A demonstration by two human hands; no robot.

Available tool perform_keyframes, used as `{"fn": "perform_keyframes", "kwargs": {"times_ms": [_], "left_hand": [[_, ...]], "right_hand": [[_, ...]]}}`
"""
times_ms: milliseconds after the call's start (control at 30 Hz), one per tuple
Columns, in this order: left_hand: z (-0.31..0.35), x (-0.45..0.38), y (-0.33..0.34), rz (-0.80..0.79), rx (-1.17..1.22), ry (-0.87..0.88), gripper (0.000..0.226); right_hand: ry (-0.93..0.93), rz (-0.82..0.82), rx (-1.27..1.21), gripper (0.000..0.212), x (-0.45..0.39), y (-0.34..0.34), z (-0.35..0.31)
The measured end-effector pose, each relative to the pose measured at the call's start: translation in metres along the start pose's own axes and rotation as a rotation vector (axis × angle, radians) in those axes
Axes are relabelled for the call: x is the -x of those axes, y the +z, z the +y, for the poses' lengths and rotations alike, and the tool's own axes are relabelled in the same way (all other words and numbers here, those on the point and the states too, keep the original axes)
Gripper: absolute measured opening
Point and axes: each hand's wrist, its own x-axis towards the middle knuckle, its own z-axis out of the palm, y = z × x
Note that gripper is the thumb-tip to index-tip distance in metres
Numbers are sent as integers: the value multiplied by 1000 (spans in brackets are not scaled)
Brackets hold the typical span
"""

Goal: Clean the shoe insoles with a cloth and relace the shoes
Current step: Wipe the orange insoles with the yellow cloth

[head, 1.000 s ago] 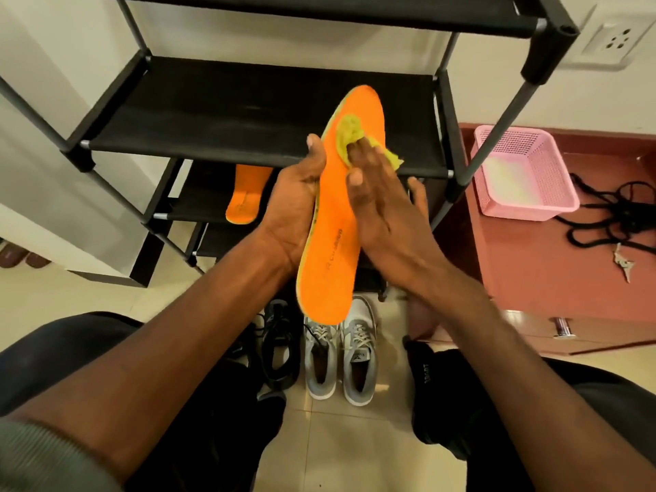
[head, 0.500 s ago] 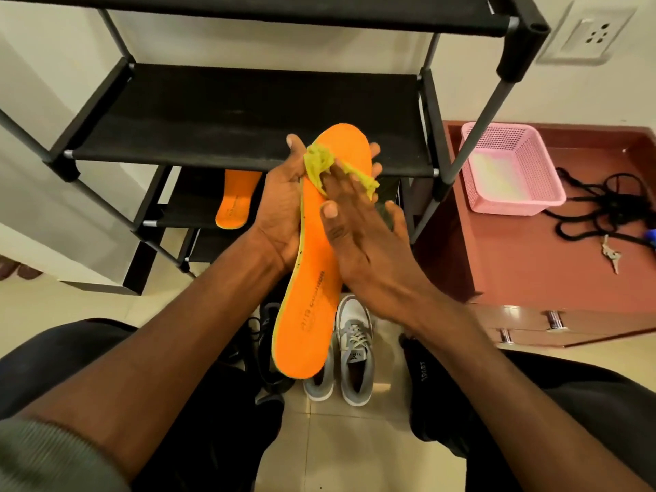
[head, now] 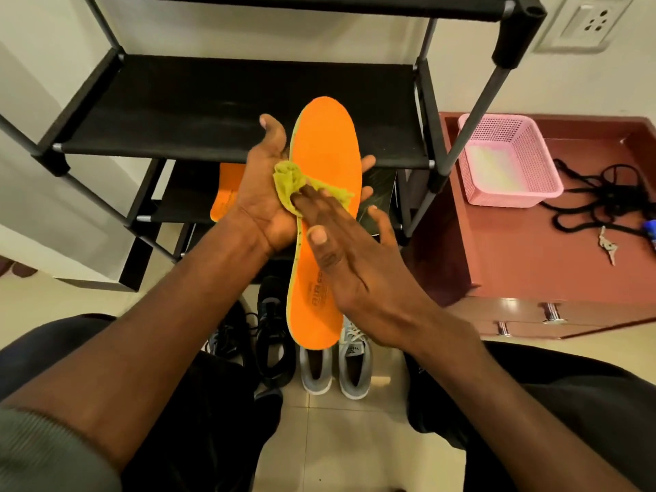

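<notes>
Orange insole (head: pixel 324 154) gripped by left fingers (head: pixel 367 160); straight right fingers (head: pixel 319 207) press cloth (head: pixel 291 182).

The person has two bare forearms and two bare hands, the left hand (head: pixel 264 204) and the right hand (head: pixel 340 250). No rings, watch or gloves show on them. A grey-green ribbed sleeve (head: pixel 42 452) covers the left arm near the elbow, at the picture's bottom left corner. Dark, almost black trousers (head: pixel 198 403) cover both legs. The knees spread wide, one on each side of the grey shoes (head: pixel 333 367).
</notes>
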Motion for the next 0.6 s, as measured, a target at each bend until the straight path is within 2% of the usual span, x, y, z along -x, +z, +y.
{"fn": "perform_keyframes", "kwargs": {"times_ms": [100,167,233,300,467,600], "left_hand": [[-9,3,6,-48,-57,-33,90],[-15,6,12,-37,-164,-15,77],[-19,9,19,57,-288,38,61],[-21,9,19,125,-327,77,54],[-13,5,12,147,-241,103,62],[5,-7,1,104,-76,82,77]], "right_hand": [[56,109,100,61,-19,-9,12],[75,175,160,61,-37,-22,22],[87,196,137,60,-50,-32,28],[92,193,126,60,-56,-30,32],[112,171,51,63,-43,-25,29],[74,49,-101,64,-21,-9,12]]}}
